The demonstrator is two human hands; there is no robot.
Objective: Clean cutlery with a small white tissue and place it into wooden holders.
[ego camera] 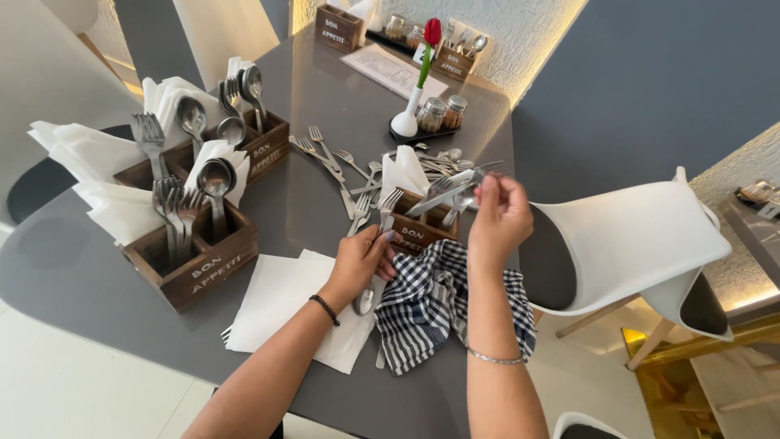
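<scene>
My right hand (497, 218) is raised over a small wooden cutlery box (421, 231) and pinches the handle of a table knife (443, 195), which slants down toward the box. The box holds forks and a folded white napkin. My left hand (359, 262) rests by the box's near left corner, fingers curled on a spoon (363, 299) that lies on the grey table (309, 203). A black-and-white checked cloth (435, 309) lies crumpled below my right hand, beside the box.
Three wooden boxes (195, 264) with forks, spoons and napkins stand at the left. Loose cutlery (349, 167) lies behind the small box. Flat white napkins (280, 309) lie near the front edge. A vase with a red tulip (410, 114) and shakers stand further back. A white chair (634, 244) is at right.
</scene>
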